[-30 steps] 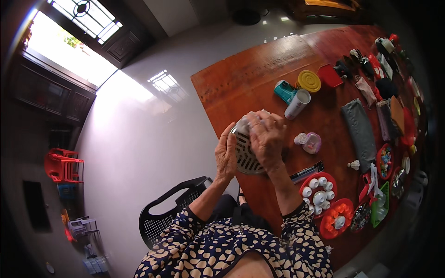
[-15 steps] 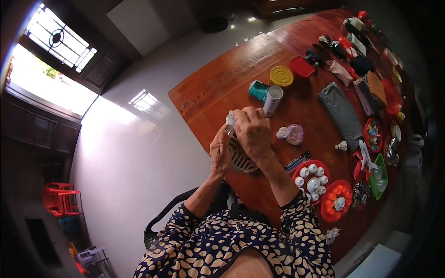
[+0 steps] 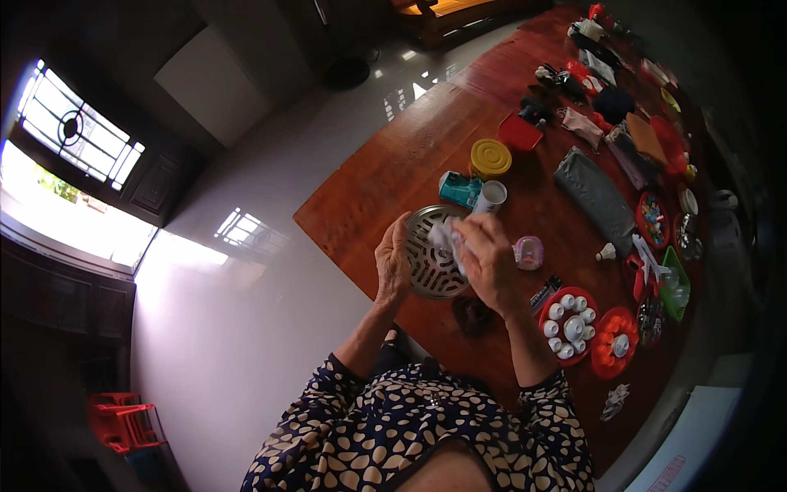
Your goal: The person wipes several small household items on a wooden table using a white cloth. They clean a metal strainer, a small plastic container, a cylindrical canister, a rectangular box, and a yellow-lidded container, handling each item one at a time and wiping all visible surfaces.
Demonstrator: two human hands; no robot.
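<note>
My left hand (image 3: 393, 264) grips the left rim of a round silver tray (image 3: 426, 275) with a slotted top, thumb side up against its edge. In my right hand (image 3: 493, 264) is a crumpled white tissue (image 3: 446, 236), pressed on the slotted face near its middle. The tray is tilted toward me above the table's near edge. Beyond it stand a white cup (image 3: 492, 195) and a teal packet (image 3: 459, 189). To the right of my right hand lies a small clear pink-edged container (image 3: 529, 252).
A yellow lid (image 3: 490, 157) and a red box (image 3: 520, 131) stand farther back on the wooden table (image 3: 369, 176). At right are a red plate of white teacups (image 3: 548, 310), an orange-filled red plate (image 3: 602, 365), a shuttlecock (image 3: 606, 252) and a grey bag (image 3: 594, 189).
The tray has turned so its slotted face shows more fully. My right hand has moved from the far rim down and right onto that face, with the tissue now in plain sight.
</note>
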